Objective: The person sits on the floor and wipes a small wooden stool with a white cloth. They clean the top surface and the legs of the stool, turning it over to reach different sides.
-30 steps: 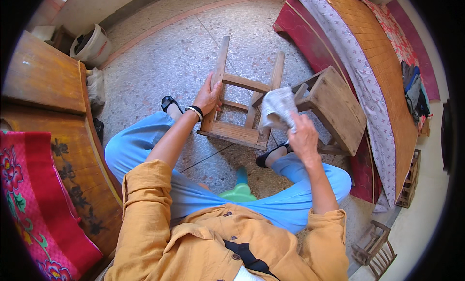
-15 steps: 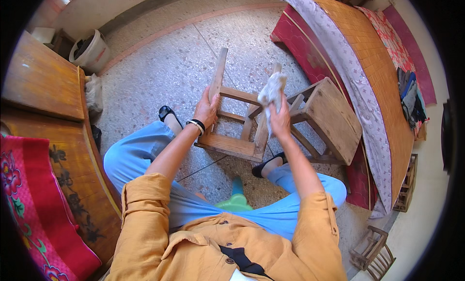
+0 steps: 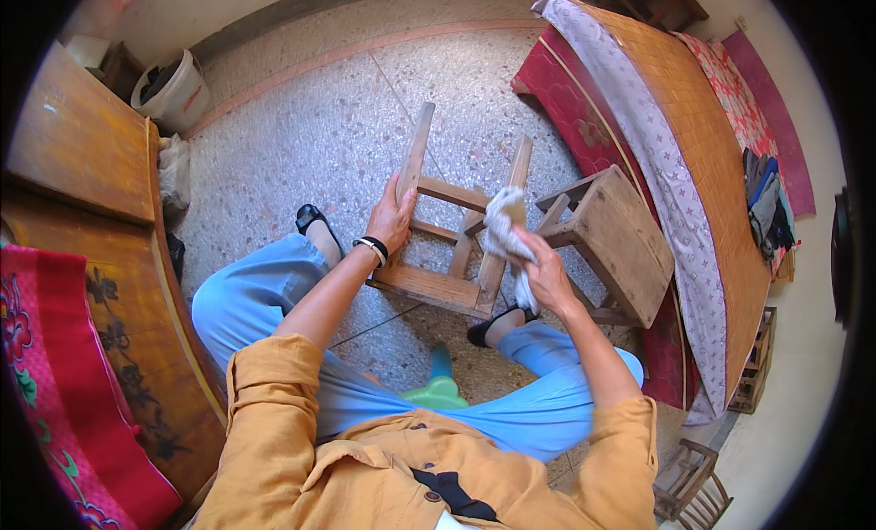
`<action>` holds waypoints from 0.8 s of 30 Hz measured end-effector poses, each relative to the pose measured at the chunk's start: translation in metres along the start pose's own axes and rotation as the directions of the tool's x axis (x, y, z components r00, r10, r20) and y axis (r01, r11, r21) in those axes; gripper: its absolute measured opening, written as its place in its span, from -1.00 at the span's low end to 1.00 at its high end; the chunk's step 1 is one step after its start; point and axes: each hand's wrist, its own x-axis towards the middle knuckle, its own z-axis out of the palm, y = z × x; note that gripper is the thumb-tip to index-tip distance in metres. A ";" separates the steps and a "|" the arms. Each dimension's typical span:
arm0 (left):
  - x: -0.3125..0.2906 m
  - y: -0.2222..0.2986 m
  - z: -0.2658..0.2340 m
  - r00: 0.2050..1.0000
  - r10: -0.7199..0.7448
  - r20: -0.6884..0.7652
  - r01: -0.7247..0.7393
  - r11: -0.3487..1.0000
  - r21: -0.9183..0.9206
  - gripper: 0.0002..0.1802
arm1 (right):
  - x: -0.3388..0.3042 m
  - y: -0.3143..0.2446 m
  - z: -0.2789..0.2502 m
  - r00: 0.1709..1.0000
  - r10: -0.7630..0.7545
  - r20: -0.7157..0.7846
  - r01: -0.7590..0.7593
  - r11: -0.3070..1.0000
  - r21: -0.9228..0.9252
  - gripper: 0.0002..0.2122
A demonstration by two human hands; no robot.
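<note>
A small wooden stool (image 3: 429,287) is tipped between my knees, its legs pointing away from me. My left hand (image 3: 392,221) is closed around its left leg, near the crossbar. In my right hand (image 3: 546,272) is a bunched whitish cloth (image 3: 505,221), pressed against the right leg around where the crossbar meets it. The cloth covers part of that leg, and its loose end hangs below my fingers. Just to the right, a second wooden stool (image 3: 628,242) lies tilted on its side, close to my right hand.
At the right stands a bed (image 3: 703,174) with a woven mat and folded clothes (image 3: 768,201). A wooden cabinet (image 3: 82,137) and a red floral cloth (image 3: 82,384) are on the left. Behind the cabinet sits a white bucket (image 3: 178,96). A green plastic object (image 3: 440,393) shows between my legs.
My right hand has drawn the cloth down along the right leg toward the seat, uncovering the leg's far end. My left hand keeps its hold, and the stool has shifted slightly.
</note>
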 end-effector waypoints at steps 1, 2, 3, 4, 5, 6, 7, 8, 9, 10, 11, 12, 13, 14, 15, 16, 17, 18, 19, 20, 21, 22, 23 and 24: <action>0.000 0.000 0.000 1.000 0.002 0.003 -0.002 1.000 0.022 -0.34 | -0.003 -0.014 -0.010 0.999 -0.005 0.054 0.010 0.996 -0.088 -0.40; -0.004 0.008 -0.002 0.998 -0.055 0.026 0.056 0.998 -0.024 -0.35 | -0.006 -0.026 -0.016 0.994 -0.004 0.105 0.021 0.985 -0.170 -0.41; -0.010 0.025 -0.008 0.992 -0.110 0.054 0.114 0.991 -0.066 -0.37 | -0.001 -0.042 -0.017 0.998 -0.027 0.053 0.037 0.979 -0.200 -0.41; -0.014 0.033 -0.013 0.983 -0.165 0.074 0.173 0.979 -0.106 -0.38 | 0.014 -0.061 -0.012 0.998 -0.062 0.005 0.062 0.972 -0.229 -0.41; -0.013 0.025 -0.014 0.990 -0.134 0.050 0.140 0.979 -0.151 -0.41 | 0.034 -0.077 -0.003 0.994 -0.103 -0.039 0.089 0.961 -0.262 -0.41; -0.007 0.012 -0.009 0.995 -0.096 0.036 0.101 0.975 -0.197 -0.44 | 0.052 -0.079 0.010 0.972 -0.209 -0.110 0.176 0.950 -0.257 -0.39; -0.002 0.001 -0.005 0.998 -0.058 0.020 0.062 0.969 -0.238 -0.47 | 0.072 -0.077 0.026 0.946 -0.284 -0.160 0.233 0.932 -0.279 -0.36; 0.003 -0.004 -0.001 0.996 -0.068 0.064 0.080 0.975 -0.208 -0.49 | 0.091 -0.074 0.043 0.921 -0.366 -0.137 0.298 0.885 -0.357 -0.36; 0.007 -0.009 0.001 0.991 -0.086 0.102 0.102 0.980 -0.173 -0.50 | 0.105 -0.071 0.057 0.889 -0.445 -0.106 0.364 0.829 -0.424 -0.37; 0.009 -0.012 0.001 0.985 -0.106 0.139 0.125 0.983 -0.137 -0.51 | 0.112 -0.065 0.064 0.892 -0.451 -0.035 0.401 0.824 -0.399 -0.37; 0.005 -0.004 -0.002 0.981 -0.095 0.168 0.116 0.986 -0.122 -0.54 | 0.116 -0.067 0.067 0.889 -0.457 0.042 0.438 0.818 -0.374 -0.37; 0.005 -0.010 -0.002 0.996 -0.013 0.090 0.022 0.995 -0.100 -0.53 | 0.117 -0.068 0.067 0.880 -0.460 0.118 0.471 0.811 -0.347 -0.38; 0.006 -0.019 0.000 0.997 0.073 0.017 -0.072 0.995 -0.070 -0.51 | 0.112 -0.065 0.057 0.890 -0.411 0.199 0.456 0.802 -0.386 -0.43; 0.003 -0.011 -0.001 0.999 0.037 0.005 -0.037 0.998 -0.057 -0.50 | 0.106 -0.059 0.041 0.876 -0.386 0.288 0.479 0.760 -0.439 -0.47; 0.000 0.000 -0.003 1.000 0.004 -0.007 -0.005 0.999 -0.046 -0.48 | 0.097 -0.050 0.021 0.859 -0.351 0.373 0.503 0.713 -0.488 -0.50; -0.003 0.010 -0.004 0.999 -0.030 -0.019 0.029 0.999 -0.034 -0.46 | 0.088 -0.043 0.005 0.836 -0.309 0.453 0.531 0.663 -0.528 -0.53; -0.011 0.030 -0.010 0.994 -0.108 0.023 0.109 0.992 -0.060 -0.46 | 0.077 -0.041 -0.014 0.876 -0.251 0.411 0.456 0.706 -0.541 -0.58; -0.016 0.039 -0.013 0.980 -0.187 0.062 0.192 0.978 -0.081 -0.45 | 0.068 -0.047 -0.027 0.908 -0.195 0.370 0.383 0.744 -0.547 -0.62; -0.018 0.038 -0.014 0.980 -0.195 0.047 0.198 0.976 -0.087 -0.46 | 0.063 -0.066 -0.033 0.942 -0.089 0.324 0.270 0.774 -0.573 -0.64; -0.018 0.038 -0.013 0.980 -0.196 0.040 0.199 0.976 -0.094 -0.46 | 0.065 -0.072 -0.026 0.961 -0.074 0.265 0.222 0.778 -0.587 -0.59; -0.017 0.038 -0.015 0.980 -0.198 0.028 0.199 0.975 -0.097 -0.46 | 0.071 -0.080 -0.014 0.976 -0.064 0.208 0.178 0.784 -0.595 -0.54; -0.013 0.027 -0.012 0.992 -0.125 -0.008 0.124 0.989 -0.085 -0.46 | 0.078 -0.088 -0.001 0.987 -0.056 0.150 0.135 0.790 -0.599 -0.50; -0.005 0.010 -0.005 0.998 -0.049 -0.035 0.047 0.996 -0.071 -0.46 | 0.085 -0.094 0.012 0.981 -0.189 0.041 0.183 0.833 -0.523 -0.55; -0.002 0.000 0.001 0.998 0.030 -0.049 -0.033 0.998 -0.053 -0.46 | 0.095 -0.094 0.029 0.951 -0.307 -0.043 0.257 0.857 -0.446 -0.51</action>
